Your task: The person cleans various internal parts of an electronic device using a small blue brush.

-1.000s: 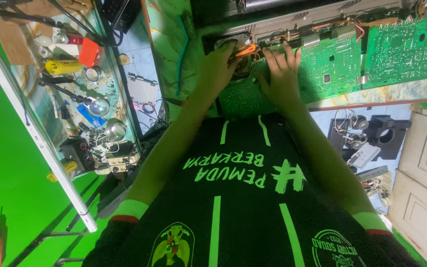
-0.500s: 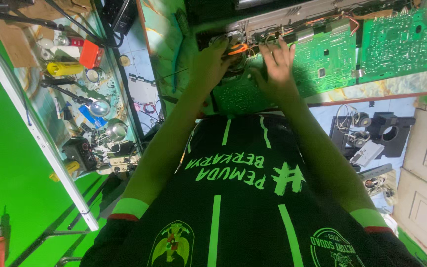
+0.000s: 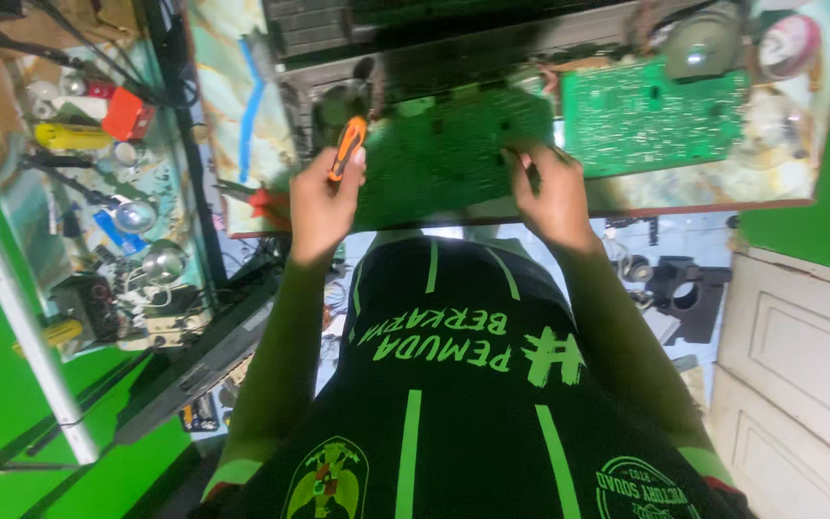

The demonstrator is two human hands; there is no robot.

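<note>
Left hand (image 3: pixel 324 197) closed around an orange-and-black-handled screwdriver (image 3: pixel 347 149), tip hidden at the left end of the large green circuit board (image 3: pixel 453 154). Right hand (image 3: pixel 551 192) pinching that board's near edge, fingers narrow. Best kept pinned flat and steady; smaller green board (image 3: pixel 650 115) just right of it.

I see both arms stretched forward, my left hand (image 3: pixel 324 197) fisted, my right hand (image 3: pixel 551 192) curled, fingertips down.
</note>
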